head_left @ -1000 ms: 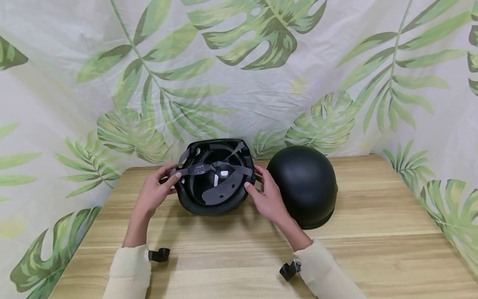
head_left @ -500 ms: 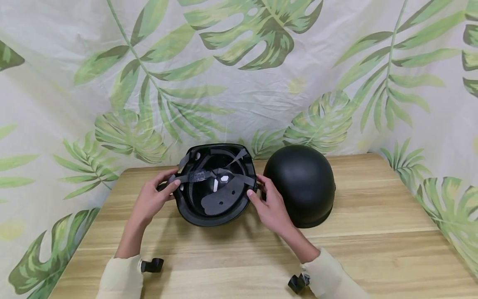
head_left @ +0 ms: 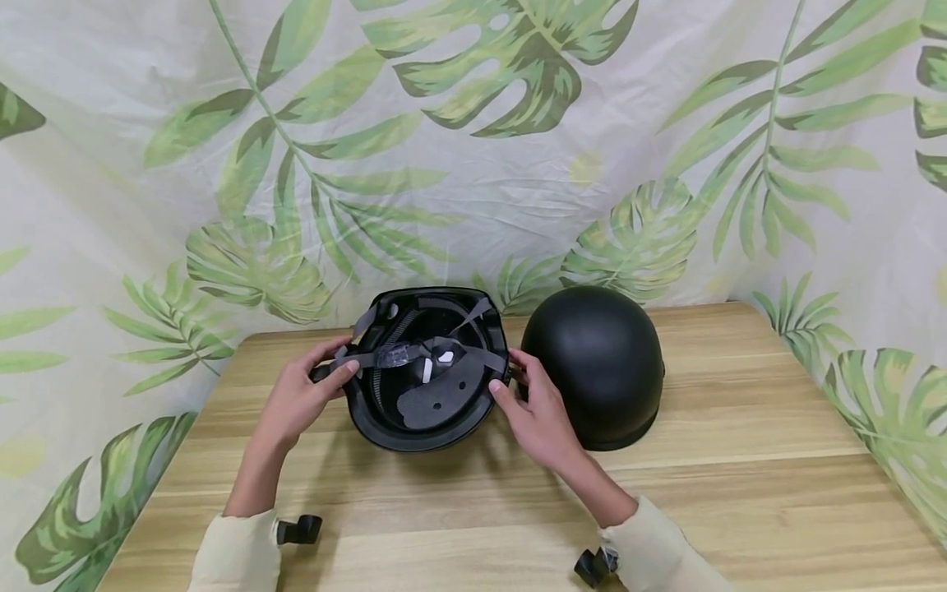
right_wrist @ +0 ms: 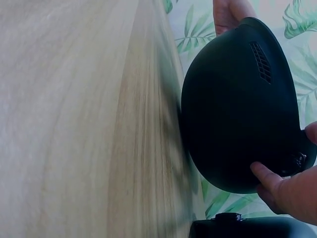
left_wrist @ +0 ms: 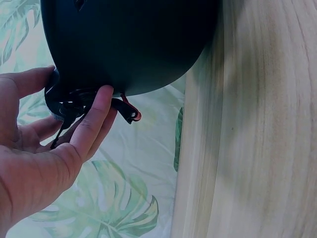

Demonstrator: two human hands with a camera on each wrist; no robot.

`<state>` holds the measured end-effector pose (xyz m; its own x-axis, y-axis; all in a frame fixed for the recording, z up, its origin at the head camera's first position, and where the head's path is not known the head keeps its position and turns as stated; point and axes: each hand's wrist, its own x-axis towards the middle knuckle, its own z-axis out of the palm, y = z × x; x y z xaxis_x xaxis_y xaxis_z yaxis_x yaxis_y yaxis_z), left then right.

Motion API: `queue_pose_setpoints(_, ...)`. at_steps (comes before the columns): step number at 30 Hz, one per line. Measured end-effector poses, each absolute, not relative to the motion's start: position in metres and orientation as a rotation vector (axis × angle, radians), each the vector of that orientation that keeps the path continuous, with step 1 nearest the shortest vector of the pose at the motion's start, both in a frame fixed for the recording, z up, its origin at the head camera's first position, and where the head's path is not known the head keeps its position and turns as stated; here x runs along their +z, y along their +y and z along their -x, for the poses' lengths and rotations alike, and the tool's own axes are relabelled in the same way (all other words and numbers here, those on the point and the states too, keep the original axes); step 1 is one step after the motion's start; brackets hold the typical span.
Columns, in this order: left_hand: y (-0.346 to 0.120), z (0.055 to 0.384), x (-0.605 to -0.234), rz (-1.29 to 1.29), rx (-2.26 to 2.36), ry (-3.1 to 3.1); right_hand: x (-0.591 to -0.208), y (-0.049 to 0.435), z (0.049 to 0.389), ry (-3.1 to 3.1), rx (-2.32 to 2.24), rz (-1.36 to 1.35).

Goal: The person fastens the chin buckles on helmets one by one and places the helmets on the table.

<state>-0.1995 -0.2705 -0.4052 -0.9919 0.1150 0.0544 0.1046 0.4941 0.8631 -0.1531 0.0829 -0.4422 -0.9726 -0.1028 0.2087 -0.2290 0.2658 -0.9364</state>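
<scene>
A black helmet (head_left: 436, 403) is held upside down, its padded inside turned toward the head camera. Grey straps and a clear buckle (head_left: 399, 355) cross the opening. My left hand (head_left: 302, 393) grips the left rim, thumb on the strap side and fingers on the outer shell. The right rim is gripped by my right hand (head_left: 542, 411) in the same way. In the left wrist view, a small black-and-red piece (left_wrist: 130, 113) sticks out by the left fingers. A slotted vent (right_wrist: 261, 62) shows on the shell in the right wrist view. Whether the shell touches the table I cannot tell.
A second black helmet (head_left: 595, 370) sits dome up just right of my right hand. Both are at the back of the wooden table (head_left: 747, 460). A leaf-print cloth (head_left: 473, 197) hangs behind the table's rear edge.
Both hands have brought the held helmet a little toward me and tilted its opening up slightly. In the last half second it has barely shifted. The second helmet stays put.
</scene>
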Motion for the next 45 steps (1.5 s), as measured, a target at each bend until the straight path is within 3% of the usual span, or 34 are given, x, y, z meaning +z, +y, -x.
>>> queue_pose_setpoints(30, -0.273, 0.195, -0.398, -0.208, 1.426, 2.832, -0.439, 0.080, 0.157, -2.433, 1.901, -0.323)
queue_pose_setpoints(45, -0.291, 0.195, -0.396, -0.299, 1.597, 2.714, -0.408, 0.072, 0.148, -2.443, 1.408, -0.398)
